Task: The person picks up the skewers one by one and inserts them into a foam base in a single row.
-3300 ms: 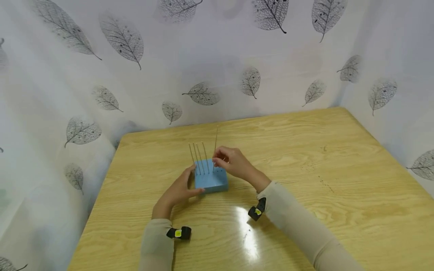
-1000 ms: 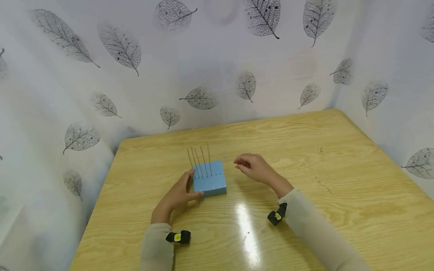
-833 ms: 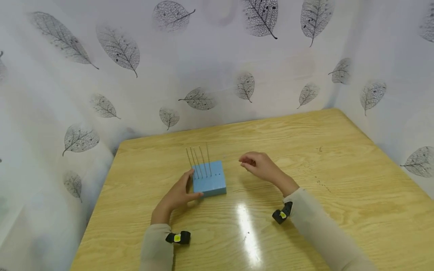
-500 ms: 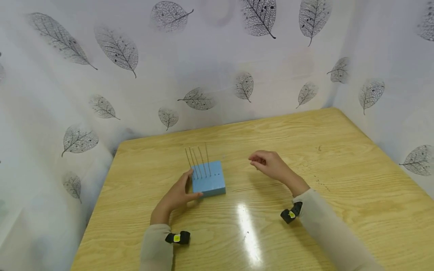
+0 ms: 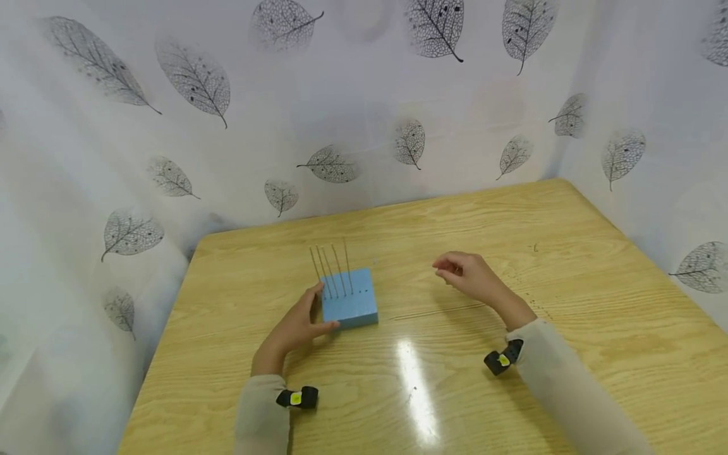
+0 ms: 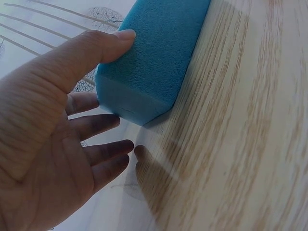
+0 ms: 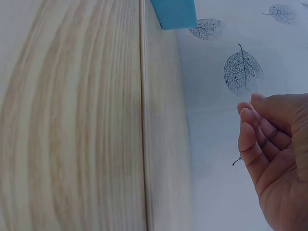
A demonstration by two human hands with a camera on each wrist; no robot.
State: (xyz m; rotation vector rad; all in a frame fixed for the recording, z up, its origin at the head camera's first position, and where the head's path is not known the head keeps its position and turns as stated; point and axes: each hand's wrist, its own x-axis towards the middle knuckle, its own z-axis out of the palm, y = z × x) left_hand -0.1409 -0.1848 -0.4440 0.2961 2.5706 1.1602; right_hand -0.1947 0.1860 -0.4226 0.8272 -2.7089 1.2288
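A blue foam block lies on the table, with several thin sticks standing in a row of holes; two bare holes show at the row's right end. My left hand holds the block's left end. In the left wrist view, the thumb presses on the block's side and the index and middle fingertips reach its end; the other two fingers stand free. My right hand hovers above the table, right of the block, its fingers loosely curled, with nothing visible between thumb and fingertips.
Thin sticks lie on the table between the block and the right forearm. A pale curtain with leaf prints hangs behind the table and along its sides. Black bands with small cameras sit on both wrists.
My right hand has let go of a stick, which now stands in the block, and has moved away to the right. The left hand stays at the block.
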